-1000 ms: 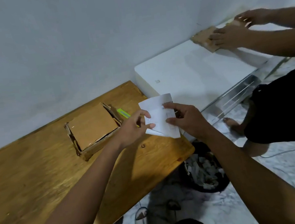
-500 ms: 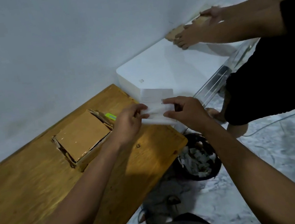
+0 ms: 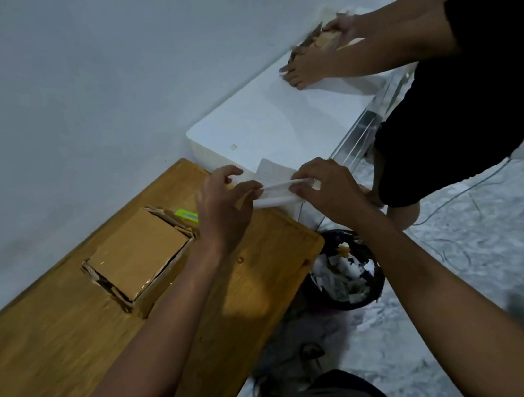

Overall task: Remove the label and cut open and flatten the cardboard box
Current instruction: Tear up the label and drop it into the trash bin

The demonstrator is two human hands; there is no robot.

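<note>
Both hands [image 3: 220, 200] [image 3: 326, 186] pinch the folded white label [image 3: 274, 185]; box [image 3: 140, 252] closed.

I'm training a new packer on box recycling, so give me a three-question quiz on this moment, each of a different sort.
1. True or false: the white label is still stuck on the cardboard box.
2. Multiple choice: what lies just behind the box on the wooden table? A) scissors B) a green cutter C) a tape roll
3. Fill in: below the table's end stands a black ___ of paper scraps.

Key:
1. False. The left hand and right hand pinch it between them, off the box.
2. B
3. bin
</note>
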